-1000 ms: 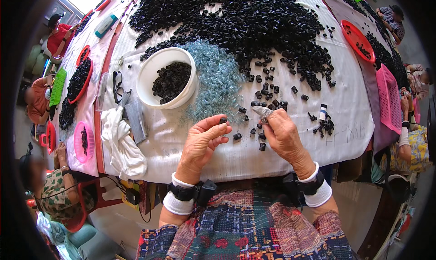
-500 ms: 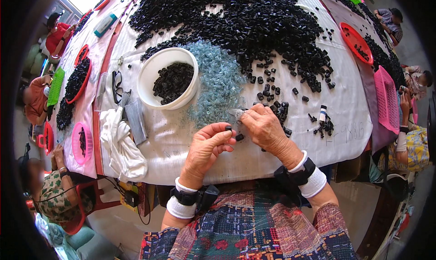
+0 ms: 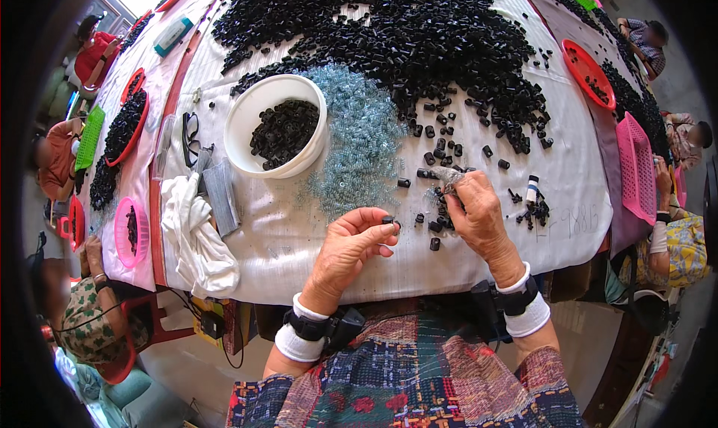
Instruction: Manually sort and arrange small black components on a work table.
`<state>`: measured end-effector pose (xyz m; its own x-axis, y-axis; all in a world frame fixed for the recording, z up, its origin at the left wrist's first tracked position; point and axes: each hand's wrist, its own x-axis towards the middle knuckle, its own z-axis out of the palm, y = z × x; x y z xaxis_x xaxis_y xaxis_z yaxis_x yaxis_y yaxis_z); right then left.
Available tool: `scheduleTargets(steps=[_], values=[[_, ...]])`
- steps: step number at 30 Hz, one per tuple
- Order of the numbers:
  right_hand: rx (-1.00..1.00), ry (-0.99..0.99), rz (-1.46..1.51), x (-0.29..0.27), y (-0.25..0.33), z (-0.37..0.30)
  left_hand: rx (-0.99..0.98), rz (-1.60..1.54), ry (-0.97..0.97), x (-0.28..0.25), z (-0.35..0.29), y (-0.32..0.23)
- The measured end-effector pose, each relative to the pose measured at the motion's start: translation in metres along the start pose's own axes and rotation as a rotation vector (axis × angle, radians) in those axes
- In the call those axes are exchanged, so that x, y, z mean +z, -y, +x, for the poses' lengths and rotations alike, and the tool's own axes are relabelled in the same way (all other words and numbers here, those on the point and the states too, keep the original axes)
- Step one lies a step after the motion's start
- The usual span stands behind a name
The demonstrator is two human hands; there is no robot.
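Between the thumb and fingers of my left hand (image 3: 351, 250) is a short black plastic cylinder (image 3: 389, 220), held just above the white tablecloth. My right hand (image 3: 482, 215) is farther right, fingers bent and closed over a small group of loose black cylinders (image 3: 441, 221). A greyish translucent scrap (image 3: 449, 175) shows at its fingertips; whether it is held or worn there is unclear, and the thumb tip is partly hidden. Left of the hands, a pile of small clear bluish rings (image 3: 355, 147) lies beside a white bowl (image 3: 233, 140) part filled with black pieces.
A large heap of black cylinders (image 3: 404, 46) covers the far table. Glasses (image 3: 191, 140), a grey folded cloth (image 3: 220, 196) and a white cloth (image 3: 191, 237) lie at left. A small white-and-dark bottle (image 3: 532, 190) stands right. People work at both sides with red trays and pink baskets (image 3: 636, 166).
My right hand has moved right, away from my left hand, to the loose black cylinders. My left hand has shifted slightly right, still pinching a black cylinder.
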<state>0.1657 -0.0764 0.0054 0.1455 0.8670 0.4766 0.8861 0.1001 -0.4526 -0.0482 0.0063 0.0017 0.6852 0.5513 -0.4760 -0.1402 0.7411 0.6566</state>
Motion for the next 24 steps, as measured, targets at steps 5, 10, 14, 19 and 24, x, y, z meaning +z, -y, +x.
scheduleTargets(steps=[5,10,14,19,24], values=[[-0.058,0.149,-0.176,0.005,0.01,0.0,-0.01,0.009,-0.003,0.002,-0.001,0.001],[-0.083,0.172,-0.303,0.014,0.015,0.003,0.053,0.067,0.011,0.005,0.0,0.004],[-0.084,0.049,-0.147,0.011,0.019,0.0,0.116,0.119,0.001,0.007,0.003,0.005],[0.17,0.035,0.467,-0.006,0.038,0.002,0.19,0.227,0.009,0.018,0.004,0.003],[0.238,0.085,0.555,-0.015,0.04,-0.004,0.116,0.143,0.044,0.025,0.008,0.002]])
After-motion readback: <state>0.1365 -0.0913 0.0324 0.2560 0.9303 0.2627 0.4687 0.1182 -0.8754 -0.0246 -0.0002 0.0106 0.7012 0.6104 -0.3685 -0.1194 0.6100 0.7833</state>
